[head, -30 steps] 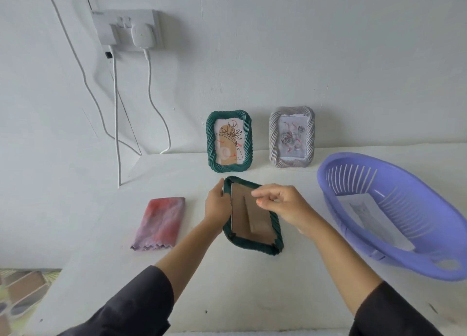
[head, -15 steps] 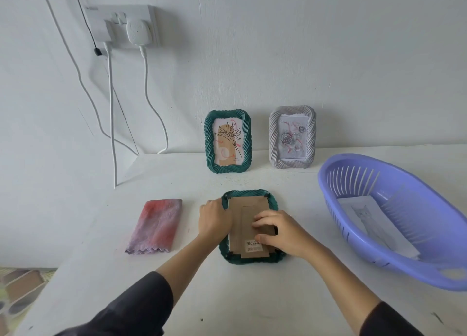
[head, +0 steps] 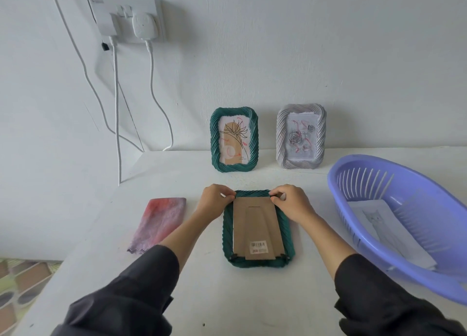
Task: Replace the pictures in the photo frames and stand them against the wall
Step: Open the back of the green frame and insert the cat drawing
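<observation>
- Bench: white, butts up to wall, carries all items.
- Basket: purple, R side of bench; holds a paper sheet, prob. a spare pic.
- Face-down frame: green, flat at bench centre, cardboard back up. Long axis pointing away from body toward wall, barcode end nearest, far end under both grips.
- Upright green frame & grey frame: side by side against wall, pics in, look done. Third frame in hand, so prob. well past halfway.
- Cloth: pink, L of face-down frame, apart from it.
- Left grip at far-L corner of the back, right grip at far-R corner. Each w/ fingertips curled & pinching there, prob. on a corner tab; those tabs hidden.
- Near tabs: small, dark, one per near corner, untouched.
- Key for next move: far edge right at fingertips, both grips equally near, one per corner. Near tabs back toward body along the long axis.
</observation>
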Demonstrator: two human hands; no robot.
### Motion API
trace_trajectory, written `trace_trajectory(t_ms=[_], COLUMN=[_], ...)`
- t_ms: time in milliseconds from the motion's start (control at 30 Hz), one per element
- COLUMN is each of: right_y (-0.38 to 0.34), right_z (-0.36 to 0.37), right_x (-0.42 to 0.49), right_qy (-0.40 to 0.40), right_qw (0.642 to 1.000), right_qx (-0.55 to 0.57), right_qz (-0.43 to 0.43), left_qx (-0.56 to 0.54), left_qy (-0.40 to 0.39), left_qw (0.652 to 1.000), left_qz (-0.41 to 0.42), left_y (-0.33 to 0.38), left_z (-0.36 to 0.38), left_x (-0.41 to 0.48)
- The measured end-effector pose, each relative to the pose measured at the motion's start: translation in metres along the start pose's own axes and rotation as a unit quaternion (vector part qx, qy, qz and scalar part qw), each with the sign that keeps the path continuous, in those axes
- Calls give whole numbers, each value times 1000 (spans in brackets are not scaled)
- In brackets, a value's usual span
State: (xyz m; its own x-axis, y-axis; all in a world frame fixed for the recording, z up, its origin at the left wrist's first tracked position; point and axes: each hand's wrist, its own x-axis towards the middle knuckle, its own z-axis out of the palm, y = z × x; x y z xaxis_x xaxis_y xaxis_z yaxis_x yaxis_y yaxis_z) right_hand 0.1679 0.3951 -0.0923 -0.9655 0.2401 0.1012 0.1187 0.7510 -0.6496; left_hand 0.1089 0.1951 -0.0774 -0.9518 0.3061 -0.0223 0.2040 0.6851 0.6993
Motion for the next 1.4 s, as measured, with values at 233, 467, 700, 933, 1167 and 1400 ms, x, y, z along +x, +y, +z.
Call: trace_trajectory(t_ms=[233,467,700,933,1167,1400], right_y=[0,-5,-11,2,6,9], right_z=[-5,-3,1,6,5,1], right_x=[12,17,16,3,-49,-110], right_qy=[-17,1,20,13,33,3], right_qw=[1000,1000,1000,1000,995,994], right_qx=[4,-14,-18,22,86,111], right_qz=[-17,-1,17,7,-30,-12], left_qx=[-5,23,36,-42,-90,-95], left_qy=[2,17,48,38,38,-14], left_qw=[1000,999,997,998,995,993], left_qz=[14,-15,-46,-31,36,76], left_y=[-6,0,8,-4,-17,-30], left_z=[-5,2,7,12,18,8], left_x=[13,21,18,2,-36,-77])
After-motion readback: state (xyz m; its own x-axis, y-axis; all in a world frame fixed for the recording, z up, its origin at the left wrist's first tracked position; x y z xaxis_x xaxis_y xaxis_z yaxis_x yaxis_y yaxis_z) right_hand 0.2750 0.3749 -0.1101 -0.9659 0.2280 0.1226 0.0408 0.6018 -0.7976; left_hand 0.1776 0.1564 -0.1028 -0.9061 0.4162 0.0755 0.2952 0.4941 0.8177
